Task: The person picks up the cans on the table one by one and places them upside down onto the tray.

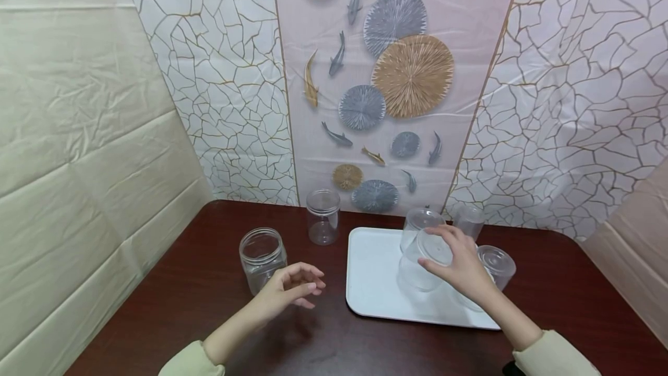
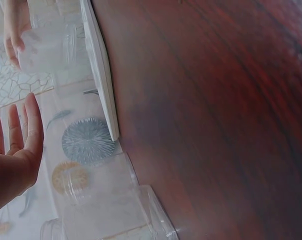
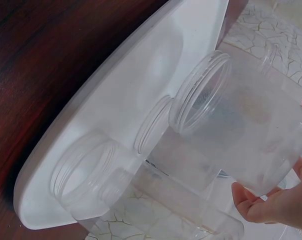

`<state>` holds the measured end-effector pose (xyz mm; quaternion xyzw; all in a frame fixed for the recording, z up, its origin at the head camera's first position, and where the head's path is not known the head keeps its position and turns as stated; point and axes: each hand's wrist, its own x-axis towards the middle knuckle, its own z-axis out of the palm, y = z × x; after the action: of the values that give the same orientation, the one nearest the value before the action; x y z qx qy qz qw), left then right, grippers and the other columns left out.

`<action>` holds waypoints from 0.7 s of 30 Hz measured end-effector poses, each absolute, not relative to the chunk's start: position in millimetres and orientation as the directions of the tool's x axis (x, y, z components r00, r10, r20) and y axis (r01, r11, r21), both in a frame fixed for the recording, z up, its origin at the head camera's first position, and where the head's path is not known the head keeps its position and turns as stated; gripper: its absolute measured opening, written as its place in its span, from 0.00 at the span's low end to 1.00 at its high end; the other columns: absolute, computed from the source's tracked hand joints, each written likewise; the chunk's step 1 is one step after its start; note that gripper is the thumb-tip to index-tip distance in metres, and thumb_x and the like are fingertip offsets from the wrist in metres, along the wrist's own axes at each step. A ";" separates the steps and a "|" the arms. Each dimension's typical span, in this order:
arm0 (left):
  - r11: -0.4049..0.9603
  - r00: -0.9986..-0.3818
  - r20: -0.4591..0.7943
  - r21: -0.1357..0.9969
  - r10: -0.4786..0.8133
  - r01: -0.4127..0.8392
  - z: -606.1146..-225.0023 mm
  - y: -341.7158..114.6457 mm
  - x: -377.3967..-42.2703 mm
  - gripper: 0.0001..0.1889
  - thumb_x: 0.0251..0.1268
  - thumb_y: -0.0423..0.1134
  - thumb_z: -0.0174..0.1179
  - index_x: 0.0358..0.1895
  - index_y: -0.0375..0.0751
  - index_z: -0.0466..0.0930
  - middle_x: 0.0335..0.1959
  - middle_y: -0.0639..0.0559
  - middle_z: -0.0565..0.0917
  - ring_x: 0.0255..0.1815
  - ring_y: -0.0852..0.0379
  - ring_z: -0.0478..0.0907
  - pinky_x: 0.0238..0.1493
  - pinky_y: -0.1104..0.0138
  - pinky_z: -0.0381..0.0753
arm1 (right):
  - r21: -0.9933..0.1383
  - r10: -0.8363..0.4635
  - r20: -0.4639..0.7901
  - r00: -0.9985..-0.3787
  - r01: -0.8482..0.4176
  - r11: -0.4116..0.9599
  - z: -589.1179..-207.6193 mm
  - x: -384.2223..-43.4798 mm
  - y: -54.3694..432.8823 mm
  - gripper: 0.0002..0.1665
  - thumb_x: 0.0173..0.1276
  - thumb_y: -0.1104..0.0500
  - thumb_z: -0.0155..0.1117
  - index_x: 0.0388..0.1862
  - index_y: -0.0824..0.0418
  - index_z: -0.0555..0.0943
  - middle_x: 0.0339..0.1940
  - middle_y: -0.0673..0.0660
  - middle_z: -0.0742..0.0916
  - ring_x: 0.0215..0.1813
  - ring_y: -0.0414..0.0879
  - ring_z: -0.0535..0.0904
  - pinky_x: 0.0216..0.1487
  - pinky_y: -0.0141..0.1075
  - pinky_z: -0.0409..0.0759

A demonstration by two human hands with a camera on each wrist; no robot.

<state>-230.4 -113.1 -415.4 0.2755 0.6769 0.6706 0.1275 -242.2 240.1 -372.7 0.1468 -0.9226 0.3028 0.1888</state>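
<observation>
the right hand had its fingers and thumb clamped on a clear jar, held mouth-down over the white tray near other upturned jars. the left hand hovered, fingers loosely bent and apart, just beside an upright, squarish jar.

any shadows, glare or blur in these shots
Head view: soft shadow on the dark table below the left hand, pale sheen on the wall covering at right; left wrist: tipped sideways, jars hazy, low-contrast; right wrist: grey shading on the white tray, threads on the held jar fairly crisp.
</observation>
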 end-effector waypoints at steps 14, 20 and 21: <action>-0.041 -0.824 0.185 0.980 0.536 0.194 -415.5 -114.4 -228.5 0.17 0.68 0.33 0.53 0.53 0.22 0.68 0.44 0.42 0.82 0.42 0.62 0.81 0.40 0.61 0.85 | -0.440 -0.182 0.390 -0.902 -0.357 0.824 -375.8 -244.4 240.7 0.30 0.53 0.53 0.72 0.54 0.60 0.76 0.59 0.70 0.73 0.59 0.70 0.63 0.53 0.65 0.63; -0.045 -0.822 0.187 0.980 0.537 0.193 -417.6 -115.2 -229.0 0.17 0.67 0.32 0.53 0.53 0.22 0.69 0.43 0.44 0.82 0.42 0.62 0.81 0.39 0.61 0.85 | -0.433 -0.188 0.397 -0.898 -0.364 0.824 -380.7 -247.5 242.0 0.30 0.52 0.54 0.73 0.53 0.61 0.77 0.58 0.70 0.74 0.59 0.71 0.63 0.54 0.65 0.63; -0.047 -0.822 0.188 0.980 0.538 0.194 -417.8 -115.3 -229.1 0.17 0.67 0.32 0.53 0.53 0.22 0.69 0.43 0.44 0.82 0.42 0.62 0.81 0.39 0.61 0.85 | -0.433 -0.188 0.398 -0.898 -0.365 0.824 -381.4 -248.0 242.1 0.30 0.52 0.54 0.73 0.53 0.61 0.77 0.58 0.70 0.74 0.59 0.71 0.63 0.54 0.65 0.64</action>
<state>-229.1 -115.3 -417.8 0.2698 0.6785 0.6712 0.1280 -248.0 242.1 -381.4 0.1471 -0.9395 0.2574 0.1715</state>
